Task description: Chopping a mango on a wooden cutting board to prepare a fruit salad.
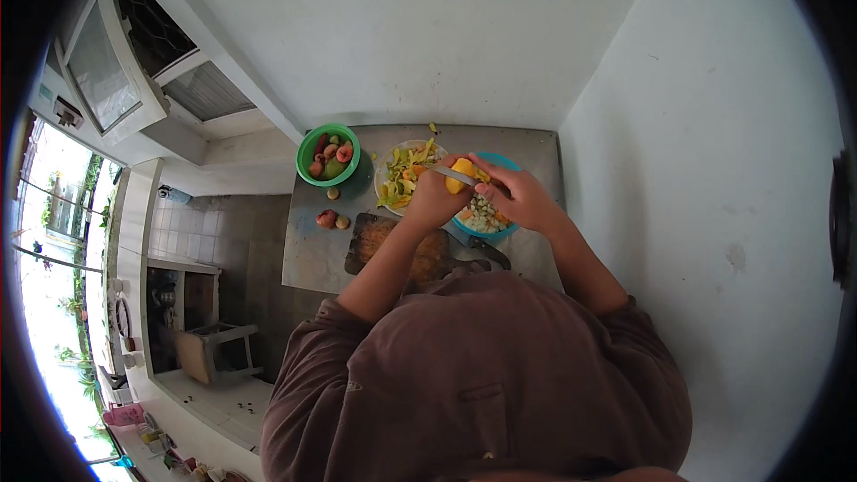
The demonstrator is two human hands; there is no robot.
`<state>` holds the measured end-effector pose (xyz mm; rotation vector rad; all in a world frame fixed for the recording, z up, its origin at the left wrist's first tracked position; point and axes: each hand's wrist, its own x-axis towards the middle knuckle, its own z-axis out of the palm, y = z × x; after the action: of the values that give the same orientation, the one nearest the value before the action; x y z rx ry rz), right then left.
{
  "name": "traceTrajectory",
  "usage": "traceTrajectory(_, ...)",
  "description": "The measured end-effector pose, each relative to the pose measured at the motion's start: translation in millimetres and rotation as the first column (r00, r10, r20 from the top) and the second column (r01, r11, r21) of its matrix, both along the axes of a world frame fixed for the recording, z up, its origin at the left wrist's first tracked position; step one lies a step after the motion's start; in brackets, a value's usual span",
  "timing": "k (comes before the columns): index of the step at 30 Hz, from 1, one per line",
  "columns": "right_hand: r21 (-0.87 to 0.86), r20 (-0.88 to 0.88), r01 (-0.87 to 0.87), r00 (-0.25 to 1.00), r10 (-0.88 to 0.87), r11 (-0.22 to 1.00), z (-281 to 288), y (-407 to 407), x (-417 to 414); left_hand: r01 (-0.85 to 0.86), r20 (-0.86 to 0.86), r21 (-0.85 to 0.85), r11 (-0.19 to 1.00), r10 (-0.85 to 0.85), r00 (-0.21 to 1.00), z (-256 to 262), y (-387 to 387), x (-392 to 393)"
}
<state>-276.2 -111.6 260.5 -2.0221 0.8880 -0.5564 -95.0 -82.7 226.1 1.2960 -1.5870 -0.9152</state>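
Observation:
A peeled yellow fruit [456, 183], which looks like a mango, is gripped by my left hand [434, 199] over the gap between a plate and a bowl. My right hand [525, 199] holds a knife [466, 180], its blade lying across the fruit and pointing left; the handle is mostly hidden by the fingers. Below my left hand is a white plate [379, 182] heaped with green and yellow peels [402, 177]. Beneath my right hand stands a blue bowl [503, 235] of diced pale and orange pieces [483, 214].
A green plastic bowl [300, 173] of mixed fruit stands at the table's back left. Several small round fruits [327, 218] lie before it. A worn wooden cutting board [371, 241] and a black-handled knife [491, 252] lie near my body. Walls border the metal-topped table [308, 258] behind and right.

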Motion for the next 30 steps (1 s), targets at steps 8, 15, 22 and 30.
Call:
traceTrajectory(8, 0.036, 0.06, -0.028, 0.998, 0.026, 0.999, 9, 1, 0, -0.164, 0.013, -0.185, 0.969, 0.17, 0.985, -6, 3, -8)
traceTrajectory(15, -0.011, 0.276, 0.052, 0.96, -0.047, 0.999, -8, 7, 13, -0.117, 0.068, -0.198, 0.973, 0.133, 0.989, -2, 6, -9)
traceTrajectory(22, -0.059, 0.0, 0.035, 0.999, -0.035, 0.998, 9, 8, 8, 0.04, -0.043, -0.174, 0.984, -0.048, 0.998, -14, 5, 4)
traceTrajectory(30, -0.086, 0.19, 0.14, 0.974, -0.122, 0.986, -40, -22, 2, 0.144, -0.136, -0.02, 0.989, -0.146, 0.98, -26, 15, 3)
